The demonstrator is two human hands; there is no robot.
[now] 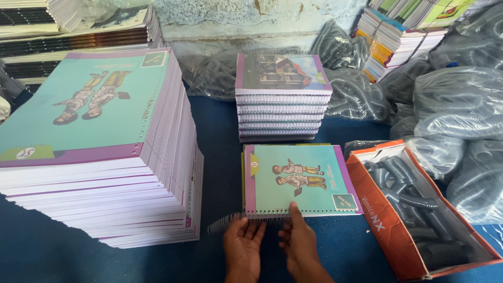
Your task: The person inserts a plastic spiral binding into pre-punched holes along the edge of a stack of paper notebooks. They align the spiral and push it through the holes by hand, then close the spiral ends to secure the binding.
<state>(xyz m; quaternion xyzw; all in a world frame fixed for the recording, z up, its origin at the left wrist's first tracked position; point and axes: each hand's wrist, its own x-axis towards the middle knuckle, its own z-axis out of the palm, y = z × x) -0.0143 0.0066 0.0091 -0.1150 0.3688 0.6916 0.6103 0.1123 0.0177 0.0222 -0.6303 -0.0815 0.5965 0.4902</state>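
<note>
Nearest to me, the person's 2 bare hands came up from the near edge of the bench [42, 251], which was covered in dark blue cloth. The left hand [242, 249] had its fingers loosely curled around the end of a black spiral binding coil [222, 224] that lay along the near edge of a notebook, pinching it lightly. The right hand [301, 246] was mostly open, its thumb pressed flat on the notebook's near edge and the other fingers bent beside the coil.

Going by size after that: the tall stack of unbound notebooks [105, 157] filled the left side of the bench, teal covers with purple borders, punched holes showing along the near edge of the top one. Bulging clear bags of black coils [461, 105] were heaped along the right side and the far edge. A lower stack of bound notebooks [283, 97] stood at the middle of the bench toward the far edge, with a picture of a house on top. An orange cardboard box [387, 230] sat toward the near right corner, open and holding loose black coils. Just left of the box, touching neither stack, lay the single teal notebook [298, 181] being handled, flat, cover up, showing 2 cartoon figures.
</note>
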